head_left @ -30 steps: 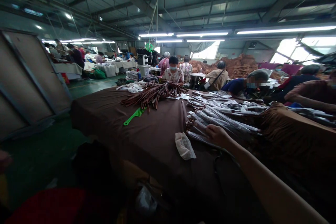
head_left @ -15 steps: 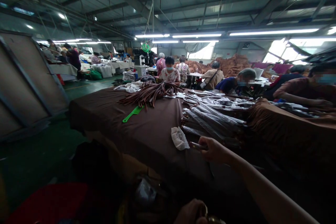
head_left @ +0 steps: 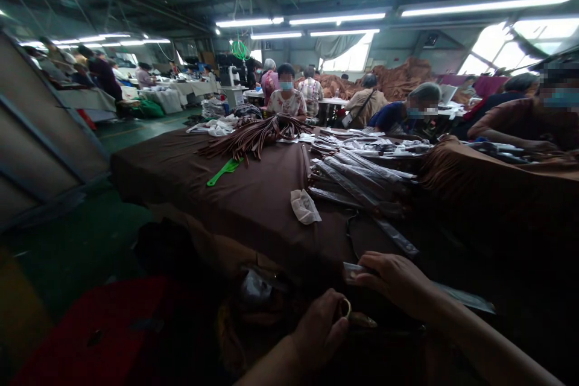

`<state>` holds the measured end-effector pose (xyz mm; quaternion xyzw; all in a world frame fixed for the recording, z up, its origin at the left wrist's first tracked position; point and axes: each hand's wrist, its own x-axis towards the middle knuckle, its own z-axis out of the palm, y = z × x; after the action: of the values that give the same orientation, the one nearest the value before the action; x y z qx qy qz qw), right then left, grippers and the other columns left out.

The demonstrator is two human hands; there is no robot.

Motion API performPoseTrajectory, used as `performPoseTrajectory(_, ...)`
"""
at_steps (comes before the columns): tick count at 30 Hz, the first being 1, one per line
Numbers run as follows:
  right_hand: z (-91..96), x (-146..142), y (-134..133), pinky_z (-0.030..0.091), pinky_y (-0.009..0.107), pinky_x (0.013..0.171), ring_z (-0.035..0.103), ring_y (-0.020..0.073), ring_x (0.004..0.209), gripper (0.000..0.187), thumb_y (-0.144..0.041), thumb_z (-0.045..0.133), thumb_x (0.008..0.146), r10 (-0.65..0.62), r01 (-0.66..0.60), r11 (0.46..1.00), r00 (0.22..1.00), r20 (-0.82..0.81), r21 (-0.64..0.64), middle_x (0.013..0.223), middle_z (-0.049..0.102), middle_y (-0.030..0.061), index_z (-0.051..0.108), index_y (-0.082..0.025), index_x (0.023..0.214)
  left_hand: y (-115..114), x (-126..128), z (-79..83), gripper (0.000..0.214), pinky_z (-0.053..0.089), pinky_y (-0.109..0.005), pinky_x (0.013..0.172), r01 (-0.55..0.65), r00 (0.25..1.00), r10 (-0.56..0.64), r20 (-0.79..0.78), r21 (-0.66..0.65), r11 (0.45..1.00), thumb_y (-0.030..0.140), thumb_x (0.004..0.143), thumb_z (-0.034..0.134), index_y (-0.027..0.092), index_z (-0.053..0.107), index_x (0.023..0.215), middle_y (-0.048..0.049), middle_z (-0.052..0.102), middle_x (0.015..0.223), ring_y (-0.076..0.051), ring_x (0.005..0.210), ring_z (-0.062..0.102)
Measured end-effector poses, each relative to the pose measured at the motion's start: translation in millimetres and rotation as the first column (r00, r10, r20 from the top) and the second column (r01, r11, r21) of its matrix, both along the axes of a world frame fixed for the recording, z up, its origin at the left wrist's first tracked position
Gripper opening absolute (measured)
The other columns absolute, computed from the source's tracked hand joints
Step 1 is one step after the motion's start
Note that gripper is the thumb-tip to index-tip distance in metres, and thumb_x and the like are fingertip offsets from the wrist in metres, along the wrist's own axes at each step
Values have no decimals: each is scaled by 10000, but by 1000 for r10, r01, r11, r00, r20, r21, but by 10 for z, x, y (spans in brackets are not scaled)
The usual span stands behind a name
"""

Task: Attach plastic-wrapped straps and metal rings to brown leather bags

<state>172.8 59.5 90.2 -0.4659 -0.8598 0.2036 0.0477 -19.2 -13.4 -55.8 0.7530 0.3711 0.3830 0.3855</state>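
My right hand [head_left: 395, 280] is closed on one long packet in clear plastic [head_left: 456, 297], held low near the table's front edge. Just left of it, my left hand [head_left: 319, 329] pinches a small metal ring [head_left: 345, 309] with a brownish piece attached. A pile of the same plastic-wrapped packets [head_left: 357, 178] lies further back on the brown cloth-covered table [head_left: 253, 193]. One loose packet [head_left: 395, 238] lies between the pile and my hands.
A crumpled white cloth [head_left: 305, 206], a green comb [head_left: 224, 171] and a heap of brown straps [head_left: 257, 136] lie on the table. Several people sit at the far and right sides. A red thing [head_left: 104, 325] is low left. A board [head_left: 40, 126] leans at left.
My right hand has drawn one packet from the pile toward me, down to the table's front edge. My left hand has come up into view with the ring. The view has tilted down.
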Motion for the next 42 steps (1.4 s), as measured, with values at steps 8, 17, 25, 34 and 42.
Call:
performPoseTrajectory(8,-245,121,-296,305,201,468,543,107,514,137,-310,590,842,-43,49,938,999,27,-343,648,612,-32,593,-213,745,-39,119,1,160,391,-265,752,-135,991,136,0,-86,987,305,921,434,171,510,962,-36,548,906,-150,819,501)
performPoseTrajectory(17,-564,162,-314,331,175,428,501,92,485,149,-321,581,832,-143,31,783,981,-131,-621,605,584,-28,617,-180,795,-44,101,-35,215,417,-299,832,-94,993,82,-85,-143,985,193,881,431,166,471,1091,-67,555,1011,-169,902,513)
performPoseTrajectory(25,-793,148,-285,274,174,412,383,61,441,424,-589,578,826,-264,33,751,931,-253,-660,556,494,-52,537,-171,767,-24,101,-75,236,432,-304,847,-38,998,28,-65,-164,986,317,964,382,163,483,1111,-76,569,1050,-172,929,539)
performPoseTrajectory(34,-1125,207,-333,246,183,386,327,49,393,630,-800,601,686,-334,-53,648,876,-347,-760,489,418,-73,531,-174,703,17,61,-67,263,434,-335,886,-95,994,81,-79,-193,977,255,955,367,154,467,1176,-90,569,1087,-181,958,532)
performPoseTrajectory(42,-1153,183,-333,227,178,376,286,43,382,581,-743,629,717,-407,-68,615,826,-390,-786,476,389,-83,551,-167,730,38,36,-66,321,445,-368,925,-66,997,55,-61,-201,977,297,974,330,135,450,1224,-121,567,1141,-204,1011,547)
